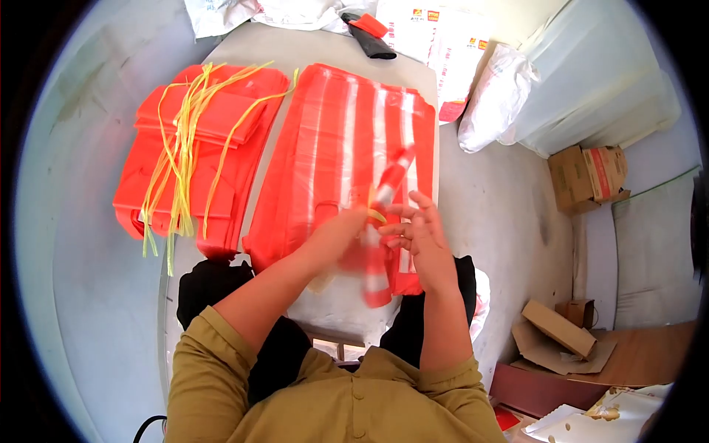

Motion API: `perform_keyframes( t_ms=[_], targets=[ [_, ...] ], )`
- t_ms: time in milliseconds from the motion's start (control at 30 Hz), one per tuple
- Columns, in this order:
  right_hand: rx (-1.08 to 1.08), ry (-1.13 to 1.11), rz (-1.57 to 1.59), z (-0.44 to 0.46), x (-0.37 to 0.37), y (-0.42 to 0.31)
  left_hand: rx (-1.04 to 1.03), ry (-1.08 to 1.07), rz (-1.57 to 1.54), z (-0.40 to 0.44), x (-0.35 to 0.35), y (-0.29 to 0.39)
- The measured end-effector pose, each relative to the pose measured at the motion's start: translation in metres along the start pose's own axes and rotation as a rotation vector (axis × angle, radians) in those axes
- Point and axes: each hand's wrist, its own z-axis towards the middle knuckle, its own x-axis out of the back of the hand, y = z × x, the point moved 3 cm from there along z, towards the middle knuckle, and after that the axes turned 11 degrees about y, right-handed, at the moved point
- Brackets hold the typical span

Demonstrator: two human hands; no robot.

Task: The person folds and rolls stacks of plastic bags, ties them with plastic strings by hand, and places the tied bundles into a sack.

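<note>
My left hand [353,225] is closed around a folded bundle of red-and-white striped plastic bags [378,284], tilted and smeared by motion. A thin yellow strip [377,215] crosses the middle of this bundle. My right hand [427,240] is just to the right, its curved fingers apart and close to the strip; whether they touch it is unclear. Under both hands lies a wide stack of red-and-white striped plastic bags [332,140]. Left of it is a pile of folded red plastic bags [133,188], with loose yellow strips [185,148] draped on top.
The stacks lie on a grey table [295,48] in front of my knees. A black-and-red item [371,44] is at its far edge. White printed sacks [413,29] stand behind, and a white bundle [496,100] to the right. Cardboard boxes [576,177] are along the right wall.
</note>
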Motion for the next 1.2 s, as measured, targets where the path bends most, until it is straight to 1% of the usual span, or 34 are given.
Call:
perform_keyframes(
  t_ms=[67, 100, 200, 233, 300, 333, 367, 467, 500, 533, 567, 600, 633, 667, 733, 833, 933, 1000, 1100, 1133, 1167, 1200],
  targets=[
    [0.112, 0.018, 0.088, -0.010, -0.006, -0.023, 0.234, -0.138, -0.542, -0.003, -0.004, 0.001],
    [0.247, 0.029, -0.077, -0.003, -0.003, -0.019, 0.234, -0.224, -0.633, 0.001, 0.000, -0.008],
    [0.356, 0.291, -0.461, 0.019, 0.017, 0.029, 0.151, -0.078, -0.368, 0.012, -0.002, -0.025],
    [0.026, 0.320, -0.226, 0.016, 0.010, 0.035, 0.198, -0.029, -0.418, 0.018, -0.001, -0.036],
    [-0.035, 0.264, 0.025, 0.016, 0.012, 0.078, 0.157, -0.084, -0.415, 0.025, -0.002, -0.048],
    [-0.067, 0.243, 0.151, 0.015, 0.010, 0.086, 0.140, -0.116, -0.410, 0.026, -0.005, -0.050],
    [-0.188, 0.187, 0.114, 0.014, 0.015, 0.090, 0.132, -0.125, -0.423, 0.025, -0.008, -0.050],
    [-0.094, 0.266, 0.090, 0.006, 0.009, 0.048, 0.105, -0.143, -0.424, 0.018, -0.018, -0.035],
    [0.038, 0.283, 0.154, 0.010, 0.011, 0.044, 0.102, -0.138, -0.406, 0.011, -0.023, -0.028],
    [0.076, 0.303, 0.153, 0.014, 0.013, 0.039, 0.100, -0.134, -0.389, 0.006, -0.028, -0.026],
    [0.114, 0.322, 0.152, 0.018, 0.014, 0.032, 0.072, -0.226, -0.416, 0.007, -0.034, -0.032],
    [0.151, 0.340, 0.151, 0.021, 0.017, 0.027, 0.092, -0.200, -0.355, 0.009, -0.036, -0.043],
    [0.149, 0.389, -0.013, 0.024, 0.025, 0.028, 0.112, -0.174, -0.294, 0.012, -0.038, -0.055],
    [0.240, 0.416, -0.166, 0.027, 0.034, 0.032, 0.130, -0.147, -0.234, 0.015, -0.040, -0.067],
    [0.423, 0.458, -0.473, 0.039, 0.052, 0.046, 0.156, -0.151, -0.238, 0.023, -0.042, -0.086],
    [0.659, 0.343, -0.744, 0.047, 0.056, 0.054, 0.148, -0.163, -0.257, 0.023, -0.042, -0.094],
    [0.735, 0.287, -0.998, 0.055, 0.041, 0.049, 0.143, -0.137, -0.194, 0.017, -0.043, -0.084],
    [0.695, 0.172, -1.112, 0.068, 0.028, 0.051, 0.148, -0.080, -0.126, 0.013, -0.043, -0.083],
    [0.618, 0.012, -1.253, 0.089, 0.014, 0.067, 0.114, -0.119, -0.177, 0.018, -0.044, -0.097],
    [0.588, -0.040, -1.295, 0.092, 0.008, 0.069, 0.096, -0.102, -0.183, 0.022, -0.046, -0.109],
    [0.555, -0.057, -1.330, 0.094, 0.005, 0.069, 0.077, -0.084, -0.189, 0.027, -0.047, -0.123],
    [0.522, -0.074, -1.364, 0.092, -0.001, 0.059, 0.060, -0.065, -0.194, 0.027, -0.048, -0.122]
  ],
)
